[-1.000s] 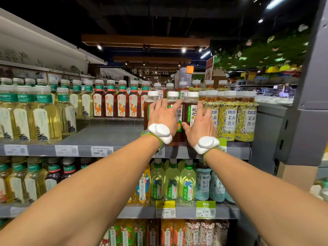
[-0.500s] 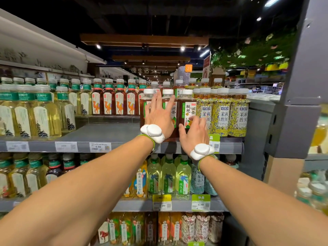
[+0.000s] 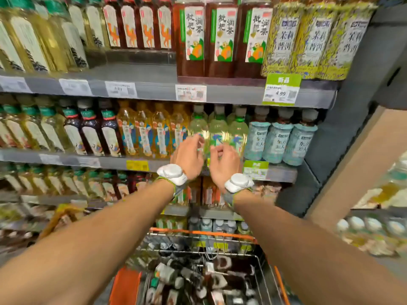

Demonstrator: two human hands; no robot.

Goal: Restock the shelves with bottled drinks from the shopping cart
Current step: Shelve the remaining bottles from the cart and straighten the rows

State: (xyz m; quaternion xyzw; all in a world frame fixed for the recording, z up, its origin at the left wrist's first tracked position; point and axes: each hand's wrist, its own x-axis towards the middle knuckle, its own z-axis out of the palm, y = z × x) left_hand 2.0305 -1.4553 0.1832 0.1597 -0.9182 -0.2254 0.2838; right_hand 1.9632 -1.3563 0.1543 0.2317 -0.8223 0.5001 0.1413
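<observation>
Three dark-brown tea bottles (image 3: 221, 38) with white and green labels stand at the front of the upper shelf (image 3: 154, 90). My left hand (image 3: 189, 156) and my right hand (image 3: 224, 161) hang lower, side by side in front of the pale-green bottles (image 3: 218, 130) on the middle shelf, apart from them. Both hands hold nothing, with the fingers loosely curled. Below my arms stands the shopping cart (image 3: 202, 233) with an orange rim. Several dark bottles (image 3: 198, 278) with white caps lie in it.
Yellow-labelled bottles (image 3: 317, 40) stand right of the brown ones. Light-blue bottles (image 3: 279, 139) stand right of the green ones. A grey shelf upright (image 3: 352, 106) and a brown end panel (image 3: 361, 164) close the right side. More bottles fill the rows to the left.
My hands have left the brown bottles on the upper shelf and dropped to the middle shelf's height. The view has tilted down, and the cart has come into sight.
</observation>
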